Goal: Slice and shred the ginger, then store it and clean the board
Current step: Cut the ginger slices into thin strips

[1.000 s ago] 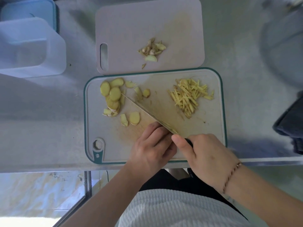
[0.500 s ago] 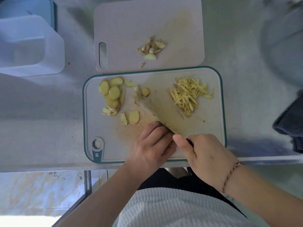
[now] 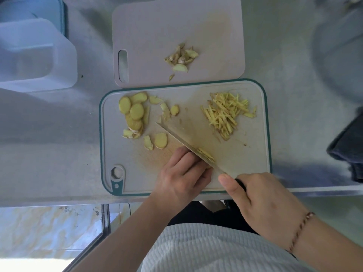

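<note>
Near cutting board (image 3: pixel 253 169): showing pale grey-beige with a teal rim, wearing an orange-brown stain near its middle.
Far cutting board (image 3: pixel 157 26): showing pale lilac-pink, carrying a faint tan smear.
Ginger slices (image 3: pixel 133 112): showing pale yellow.
Ginger shreds (image 3: pixel 225 112): showing brighter yellow with tan ends.
Ginger trimmings (image 3: pixel 181 57): showing beige and brown.
Knife (image 3: pixel 176 137): blade reading dull grey, handle showing black.
Container (image 3: pixel 35 55): appearing translucent white with a bluish cast.
Countertop (image 3: pixel 49 144): appearing grey.
Bracelet (image 3: pixel 300 230): showing twisted red-brown strands.
Garment (image 3: pixel 206 250): showing white with fine ribbing.
</note>
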Motion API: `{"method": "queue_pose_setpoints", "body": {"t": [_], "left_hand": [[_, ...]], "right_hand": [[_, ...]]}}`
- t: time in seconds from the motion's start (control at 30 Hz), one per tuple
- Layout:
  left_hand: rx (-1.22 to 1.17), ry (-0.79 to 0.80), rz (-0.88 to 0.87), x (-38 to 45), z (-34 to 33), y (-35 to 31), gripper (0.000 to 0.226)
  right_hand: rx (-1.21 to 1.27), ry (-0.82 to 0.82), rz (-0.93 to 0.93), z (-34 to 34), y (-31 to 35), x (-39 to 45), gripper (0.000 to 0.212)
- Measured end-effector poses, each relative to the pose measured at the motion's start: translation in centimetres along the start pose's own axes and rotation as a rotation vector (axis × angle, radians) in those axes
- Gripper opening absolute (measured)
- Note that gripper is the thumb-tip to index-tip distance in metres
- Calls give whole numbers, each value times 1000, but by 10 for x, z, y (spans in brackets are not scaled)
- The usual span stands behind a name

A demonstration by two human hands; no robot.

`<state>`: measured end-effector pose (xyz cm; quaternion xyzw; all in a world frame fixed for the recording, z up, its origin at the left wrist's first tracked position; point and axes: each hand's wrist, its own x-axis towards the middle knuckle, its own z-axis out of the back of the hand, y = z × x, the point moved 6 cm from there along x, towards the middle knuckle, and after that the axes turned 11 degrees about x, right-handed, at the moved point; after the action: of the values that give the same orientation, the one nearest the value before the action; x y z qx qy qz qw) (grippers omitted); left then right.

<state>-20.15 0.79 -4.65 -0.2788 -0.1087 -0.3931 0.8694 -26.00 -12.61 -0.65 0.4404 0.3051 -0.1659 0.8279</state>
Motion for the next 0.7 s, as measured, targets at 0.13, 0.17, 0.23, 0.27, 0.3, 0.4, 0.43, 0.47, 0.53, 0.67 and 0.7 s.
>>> {"method": "queue_pose_setpoints", "body": {"t": [0.13,0.17,0.23,0.27,0.3,0.4,0.43,0.47,0.53,0.67,0.7], "left_hand": [[3,7,0,0,0,0,13],[5,11,1,0,-1,0,11],[15,14,3,-1,-1,0,9],[18,15,2,0,-1,0,10],[18,18,1,0,-1,0,10],[1,20,0,0,0,-2,10],[0,22,3,0,0,-2,11],[5,24,5,0,1,-2,12],[17,21,8,-1,0,-1,13],[25,8,4,-2,0,0,17],[23,9,-3,-2,0,-1,16]], "right_hand": [[18,-4,-12,-2,-2,2,66],[36,-7,-23,-2,-3,2,66],[43,-22,-35,-2,-3,8,66],[29,-36,-29,-2,-2,14,65],[10,-46,-17,-3,0,19,66],[-34,-50,13,-5,2,23,68],[-29,-46,12,-5,1,20,67],[-10,-39,5,-4,0,15,67],[30,-18,-13,-3,-2,5,66],[53,-9,-24,-1,-2,-2,66],[55,-11,-28,-1,-2,-2,66]]}}
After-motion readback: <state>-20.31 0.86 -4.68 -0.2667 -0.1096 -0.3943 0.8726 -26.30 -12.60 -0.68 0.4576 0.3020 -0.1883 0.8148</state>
